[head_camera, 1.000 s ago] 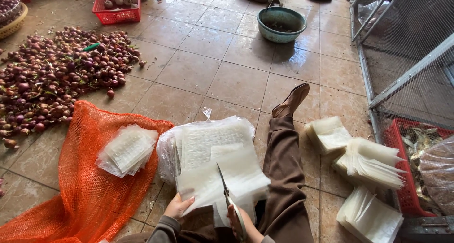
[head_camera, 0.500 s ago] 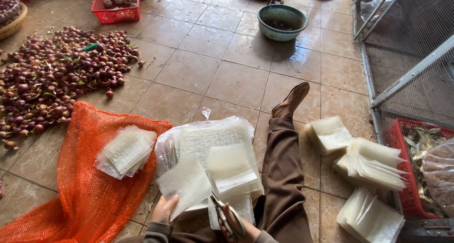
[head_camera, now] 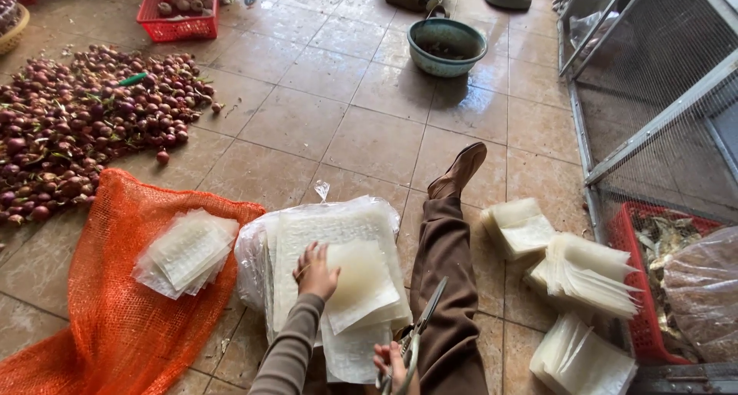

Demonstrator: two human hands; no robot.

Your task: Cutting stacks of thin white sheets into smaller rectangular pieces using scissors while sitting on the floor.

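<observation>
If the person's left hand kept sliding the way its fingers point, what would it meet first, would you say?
The left hand rests on the stack of translucent sheets, fingers pointing away from the person. It would probably cross more sheet, then the clear plastic bag's edge, then bare floor tiles.

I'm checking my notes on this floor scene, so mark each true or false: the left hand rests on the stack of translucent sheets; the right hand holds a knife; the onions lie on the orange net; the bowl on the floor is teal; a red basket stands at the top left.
1. True: the left hand rests on the stack of translucent sheets.
2. False: the right hand holds scissors.
3. False: the onions lie on bare tiles beside the orange net.
4. True: the bowl is teal.
5. True: the red basket stands top left.
</observation>
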